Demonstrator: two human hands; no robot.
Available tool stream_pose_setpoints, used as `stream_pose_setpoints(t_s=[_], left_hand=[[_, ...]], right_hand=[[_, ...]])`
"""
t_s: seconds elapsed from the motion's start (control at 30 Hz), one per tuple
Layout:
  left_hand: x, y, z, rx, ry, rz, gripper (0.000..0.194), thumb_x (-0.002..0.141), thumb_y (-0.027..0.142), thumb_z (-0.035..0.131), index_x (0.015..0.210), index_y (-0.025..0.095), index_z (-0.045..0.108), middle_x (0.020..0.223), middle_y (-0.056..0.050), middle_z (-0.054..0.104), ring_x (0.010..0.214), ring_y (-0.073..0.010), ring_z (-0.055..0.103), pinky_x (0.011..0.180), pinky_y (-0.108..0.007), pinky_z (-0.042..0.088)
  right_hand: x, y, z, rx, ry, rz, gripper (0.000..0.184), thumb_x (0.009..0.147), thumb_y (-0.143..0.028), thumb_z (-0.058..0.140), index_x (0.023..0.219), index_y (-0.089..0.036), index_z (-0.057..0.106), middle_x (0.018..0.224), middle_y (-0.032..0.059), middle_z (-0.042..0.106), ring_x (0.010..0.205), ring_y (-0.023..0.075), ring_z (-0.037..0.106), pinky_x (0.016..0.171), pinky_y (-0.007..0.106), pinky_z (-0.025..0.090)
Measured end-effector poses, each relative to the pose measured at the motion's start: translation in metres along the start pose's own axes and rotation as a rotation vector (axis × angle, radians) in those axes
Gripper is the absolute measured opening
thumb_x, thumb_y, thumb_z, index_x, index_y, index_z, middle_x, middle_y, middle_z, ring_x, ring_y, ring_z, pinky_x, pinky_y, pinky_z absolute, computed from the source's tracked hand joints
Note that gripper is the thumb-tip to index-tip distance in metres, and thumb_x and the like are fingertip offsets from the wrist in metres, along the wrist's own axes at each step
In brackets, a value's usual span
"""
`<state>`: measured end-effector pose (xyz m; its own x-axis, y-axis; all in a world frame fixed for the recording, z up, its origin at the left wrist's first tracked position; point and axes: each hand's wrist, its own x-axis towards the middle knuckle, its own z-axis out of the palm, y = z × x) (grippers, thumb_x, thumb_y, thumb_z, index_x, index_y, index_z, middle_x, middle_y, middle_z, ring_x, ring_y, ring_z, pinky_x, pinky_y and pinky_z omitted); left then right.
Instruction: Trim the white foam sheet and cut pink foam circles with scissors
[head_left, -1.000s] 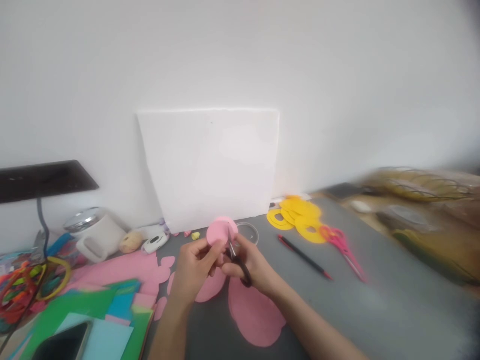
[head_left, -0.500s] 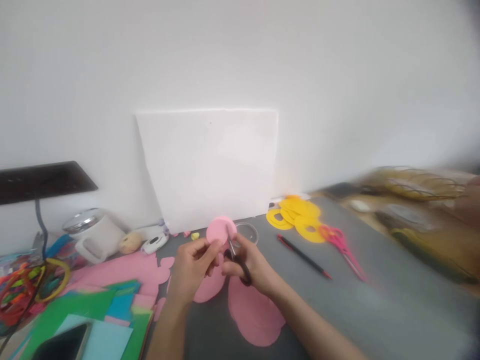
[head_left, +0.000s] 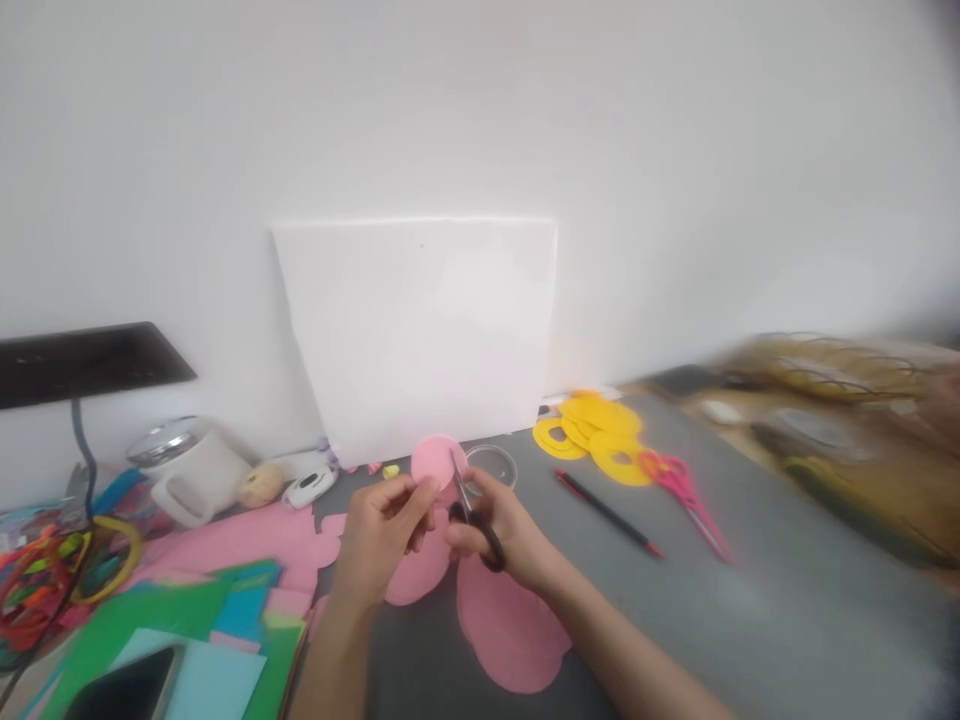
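Note:
Between thumb and fingers my left hand (head_left: 386,530) pinches a round pink paper circle (head_left: 436,460), held above the table. My right hand (head_left: 506,520) grips black-handled scissors (head_left: 491,545), thumb and fingers at the loops. The scissor blades point up and lie against the circle's right side; whether they are cutting into it I cannot tell. Under my hands rest a pink paper disc (head_left: 420,578) and some overlapping round pink paper pieces (head_left: 517,635). A clear ring-shaped object (head_left: 510,468) lies just behind my right hand.
To the right are yellow paper rings (head_left: 615,455), a black pen (head_left: 611,515) and pink scissors (head_left: 686,495). On the left stand a white mug (head_left: 199,485), coloured paper sheets (head_left: 150,610) and a phone (head_left: 127,690). A white board (head_left: 427,330) leans on the wall.
The pink circle has shifted very slightly left in my left hand. My right hand and the scissors stay almost where they were.

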<state>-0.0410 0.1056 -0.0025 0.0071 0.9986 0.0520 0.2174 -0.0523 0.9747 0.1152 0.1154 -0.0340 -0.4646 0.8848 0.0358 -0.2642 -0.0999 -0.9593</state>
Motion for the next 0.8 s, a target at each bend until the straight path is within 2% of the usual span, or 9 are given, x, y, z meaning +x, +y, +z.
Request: stream_pose_setpoints(t_s=[0.13,0.33,0.43,0.5,0.67,0.8], left_hand=[[0.001,0.001,0.0,-0.012,0.006,-0.002,0.037,0.081,0.045,0.061,0.057,0.017,0.056,0.049,0.005,0.049,0.041,-0.0062,0.041,0.042,-0.02,0.033],[0.001,0.001,0.001,-0.048,-0.031,0.011,0.036,0.084,0.046,0.056,0.062,0.017,0.056,0.053,0.004,0.052,0.042,-0.0065,0.042,0.042,-0.02,0.034],[0.0,0.001,0.005,-0.041,-0.071,-0.006,0.035,0.083,0.047,0.056,0.065,0.017,0.056,0.053,0.004,0.053,0.041,-0.0066,0.043,0.042,-0.021,0.035],[-0.001,0.003,0.008,-0.041,-0.045,0.005,0.036,0.083,0.047,0.055,0.065,0.017,0.058,0.051,0.003,0.052,0.041,-0.007,0.042,0.042,-0.021,0.034],[-0.003,0.009,0.012,0.007,-0.001,0.006,0.037,0.08,0.043,0.058,0.055,0.016,0.056,0.044,0.003,0.048,0.041,-0.0071,0.04,0.041,-0.02,0.033],[-0.003,0.01,0.012,0.045,-0.008,-0.004,0.039,0.079,0.044,0.059,0.052,0.016,0.054,0.042,0.004,0.045,0.041,-0.0066,0.038,0.042,-0.02,0.032]], right_hand=[[0.0,0.003,-0.002,-0.022,-0.006,0.006,0.065,0.061,-0.043,0.083,0.106,-0.017,0.044,0.057,-0.0072,0.055,0.051,0.0122,0.056,0.051,0.024,0.045],[0.0,0.005,-0.003,-0.007,-0.012,-0.018,0.058,0.065,-0.04,0.082,0.104,-0.017,0.045,0.049,-0.0102,0.05,0.048,0.0109,0.054,0.049,0.021,0.044],[0.0,0.008,-0.002,-0.011,-0.023,-0.021,0.057,0.066,-0.038,0.081,0.106,-0.018,0.047,0.058,-0.0054,0.058,0.053,0.0127,0.058,0.052,0.023,0.045],[0.0,0.011,-0.002,0.009,-0.035,-0.023,0.057,0.066,-0.037,0.082,0.106,-0.018,0.047,0.064,-0.0033,0.061,0.058,0.0135,0.059,0.056,0.025,0.046],[0.002,0.009,-0.002,0.066,-0.043,-0.087,0.056,0.064,-0.036,0.084,0.105,-0.018,0.05,0.063,-0.007,0.051,0.054,0.0069,0.041,0.054,0.021,0.034],[0.002,0.005,-0.002,0.089,-0.067,-0.12,0.057,0.062,-0.04,0.084,0.103,-0.018,0.05,0.061,-0.0084,0.046,0.054,0.0071,0.035,0.059,0.024,0.035]])
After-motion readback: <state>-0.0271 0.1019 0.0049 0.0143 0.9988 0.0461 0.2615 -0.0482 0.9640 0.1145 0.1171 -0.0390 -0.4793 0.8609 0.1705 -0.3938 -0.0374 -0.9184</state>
